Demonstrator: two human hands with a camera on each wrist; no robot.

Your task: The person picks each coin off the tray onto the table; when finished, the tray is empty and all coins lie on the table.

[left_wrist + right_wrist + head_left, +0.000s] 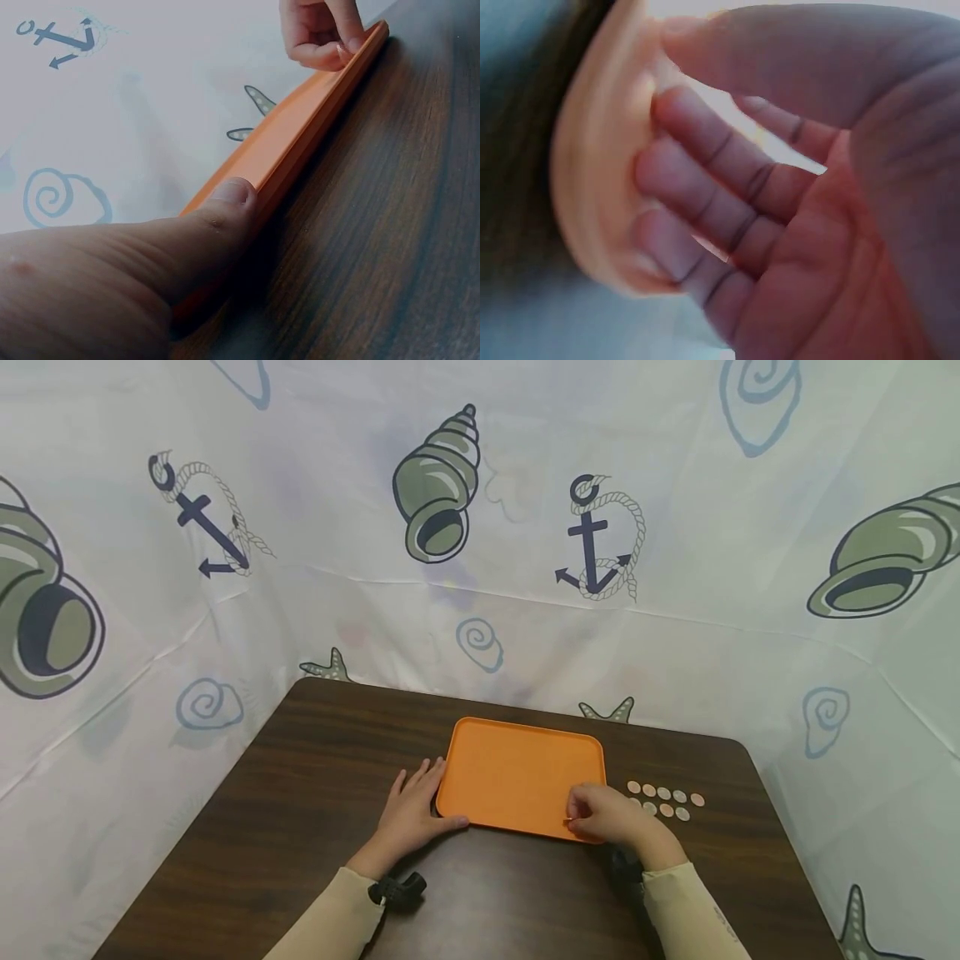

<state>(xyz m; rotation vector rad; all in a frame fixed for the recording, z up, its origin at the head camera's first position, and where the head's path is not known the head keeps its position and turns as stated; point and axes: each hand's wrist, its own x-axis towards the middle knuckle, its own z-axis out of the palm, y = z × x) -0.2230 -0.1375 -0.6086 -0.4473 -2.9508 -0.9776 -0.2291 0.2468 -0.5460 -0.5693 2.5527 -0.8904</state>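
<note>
Both hands sit at the near edge of the orange tray (521, 772), which lies flat in the middle of the dark table (300, 802). Left hand (411, 812) rests at the tray's near left corner with its fingers out straight and its thumb pressed on the rim, likely to keep the tray from sliding. Right hand (606, 816) is at the tray's near right corner with its fingers curled round the rim, and two rows of little round coins (666, 802) wait just to the right of the tray.
</note>
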